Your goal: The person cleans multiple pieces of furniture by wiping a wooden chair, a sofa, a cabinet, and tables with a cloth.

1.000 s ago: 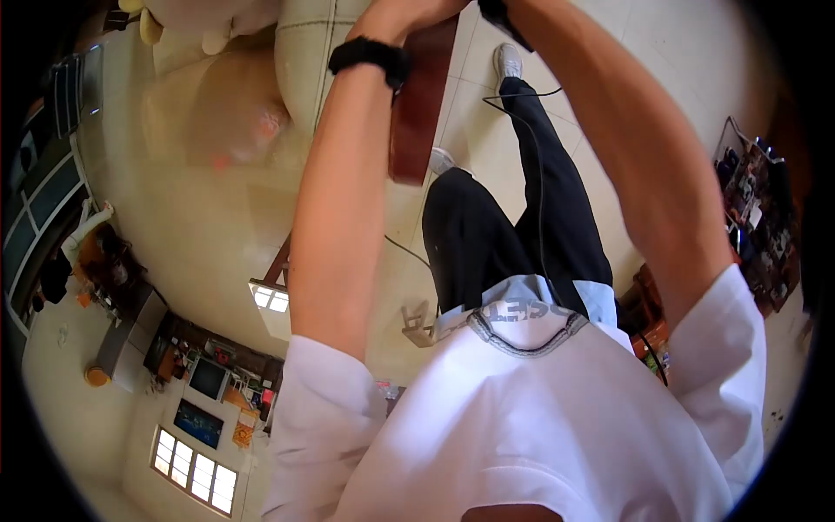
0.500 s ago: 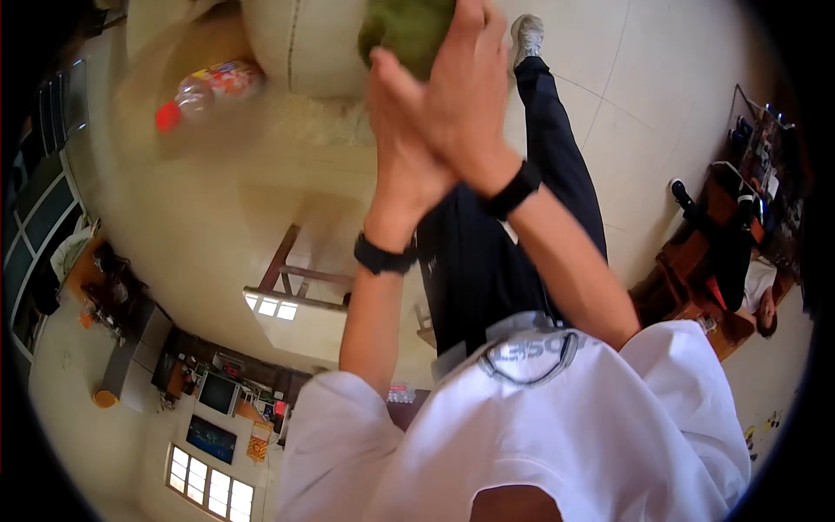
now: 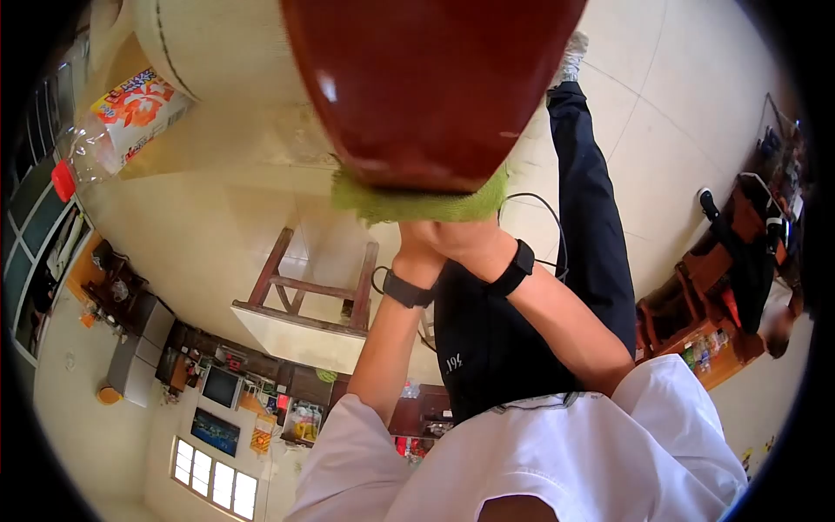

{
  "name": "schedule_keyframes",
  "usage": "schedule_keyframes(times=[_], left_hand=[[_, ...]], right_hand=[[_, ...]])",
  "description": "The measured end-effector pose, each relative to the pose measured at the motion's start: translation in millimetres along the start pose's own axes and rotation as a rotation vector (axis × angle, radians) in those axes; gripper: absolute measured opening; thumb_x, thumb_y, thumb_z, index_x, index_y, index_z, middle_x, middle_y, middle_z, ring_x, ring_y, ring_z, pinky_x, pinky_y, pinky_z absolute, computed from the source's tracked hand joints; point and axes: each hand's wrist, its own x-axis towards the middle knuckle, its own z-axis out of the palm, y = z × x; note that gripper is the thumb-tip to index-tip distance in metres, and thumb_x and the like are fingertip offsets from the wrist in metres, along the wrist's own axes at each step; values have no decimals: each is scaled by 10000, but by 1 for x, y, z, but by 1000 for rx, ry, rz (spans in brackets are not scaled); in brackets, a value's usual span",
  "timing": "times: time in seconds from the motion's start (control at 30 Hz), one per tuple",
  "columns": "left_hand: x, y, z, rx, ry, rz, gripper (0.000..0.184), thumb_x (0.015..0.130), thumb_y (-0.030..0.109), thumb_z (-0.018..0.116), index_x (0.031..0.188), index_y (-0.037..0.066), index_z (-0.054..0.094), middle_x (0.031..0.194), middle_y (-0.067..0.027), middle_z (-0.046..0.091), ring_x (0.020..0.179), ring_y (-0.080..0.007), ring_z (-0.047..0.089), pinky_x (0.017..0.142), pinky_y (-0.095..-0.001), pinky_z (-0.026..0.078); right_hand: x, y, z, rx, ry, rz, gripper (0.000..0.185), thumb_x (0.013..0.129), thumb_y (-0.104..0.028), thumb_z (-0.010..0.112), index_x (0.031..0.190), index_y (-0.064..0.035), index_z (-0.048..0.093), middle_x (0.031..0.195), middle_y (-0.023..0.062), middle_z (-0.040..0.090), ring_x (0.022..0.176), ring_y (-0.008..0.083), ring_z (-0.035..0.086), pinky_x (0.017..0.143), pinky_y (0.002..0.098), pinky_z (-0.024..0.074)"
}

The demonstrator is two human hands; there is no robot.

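Green cloth [image 3: 417, 205], just one, touches one red object [image 3: 426, 96], left hand [image 3: 421, 242] and right hand [image 3: 472, 240], both hands' fingers hidden, grip unclear.

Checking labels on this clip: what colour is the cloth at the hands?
The cloth is yellowish green; the head view, the only one, shows it.

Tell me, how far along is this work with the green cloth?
Already done: the green cloth has been brought to the end of the glossy red piece. In hand: the left hand and right hand are at the cloth, seemingly wiping, fingers hidden. Left: perhaps the rest of that surface; its shine alone can't show which parts are finished.
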Motion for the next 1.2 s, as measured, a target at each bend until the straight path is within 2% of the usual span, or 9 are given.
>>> schedule_keyframes(times=[0.1, 0.23, 0.43, 0.47, 0.67, 0.97, 1.03, 1.1, 1.2], left_hand=[[-5, -4, 5, 48, -7, 1, 630, 838, 193, 765, 1361, -16, 482, 1254, -227, 592, 1224, -413, 543, 1025, -494, 431], [-12, -2, 6, 98, 8, -11, 606, 852, 167, 754, 1364, -11, 483, 1259, -223, 592, 1236, -411, 541, 1018, -484, 444], [-41, 39, -13, -51, 167, -291, 676, 863, 167, 749, 1439, 11, 432, 1388, -235, 507, 1311, -423, 491, 1038, -481, 440], [-36, 52, -16, -80, 199, -346, 668, 831, 146, 782, 1376, -24, 436, 1257, -237, 541, 1223, -438, 523, 1008, -464, 434], [-40, 89, -40, -226, 183, -375, 679, 900, 210, 744, 1460, -15, 434, 1399, -237, 521, 1249, -430, 545, 1032, -459, 463], [39, 155, -99, 36, 477, 21, 673, 899, 150, 724, 1478, -65, 458, 1567, -346, 356, 1360, -489, 476, 1106, -481, 400], [30, 172, -106, 37, 361, -98, 626, 933, 76, 670, 1501, -50, 438, 1584, -265, 390, 1432, -412, 444, 1131, -432, 410], [-11, 192, -100, -71, 298, -248, 462, 914, 25, 660, 1365, -23, 574, 1402, -219, 581, 1290, -369, 579, 1066, -408, 467], [-99, 229, -99, -281, 0, -647, 337, 894, 37, 692, 1223, -8, 633, 1155, -175, 688, 1081, -323, 682, 949, -390, 534]], right_hand=[[-15, 5, -7, -2, -237, 237, 810, 856, -171, 697, 1514, 80, 297, 1481, 350, 398, 1333, 537, 403, 1102, 552, 366], [-30, 16, -4, 6, -441, 348, 807, 835, -203, 735, 1485, 87, 355, 1552, 362, 307, 1391, 558, 337, 1167, 558, 311], [-16, 1, -15, 170, -396, 393, 810, 813, -168, 763, 1486, 66, 378, 1601, 354, 213, 1449, 559, 255, 1191, 548, 282], [-13, -1, -16, 184, -393, 377, 809, 816, -162, 758, 1491, 66, 375, 1605, 353, 204, 1454, 556, 248, 1193, 547, 279], [23, -22, -33, 264, -295, 171, 806, 834, -124, 732, 1519, 67, 353, 1631, 346, 151, 1486, 541, 210, 1201, 541, 261], [155, -89, -73, 101, -126, 58, 950, 851, -132, 755, 1541, 127, 155, 1618, 388, 42, 1488, 556, 181, 1207, 507, 252], [184, -92, -73, -18, -100, 22, 1050, 869, -197, 769, 1543, 149, 41, 1589, 427, 35, 1477, 592, 151, 1202, 524, 262], [201, -92, -74, -192, -74, -25, 1037, 876, -219, 769, 1506, 191, 55, 1546, 412, 171, 1442, 527, 267, 1207, 500, 247], [223, -87, -69, -314, -93, -24, 1109, 861, -243, 779, 1493, 224, -4, 1536, 475, 87, 1425, 600, 263, 1154, 498, 364]])
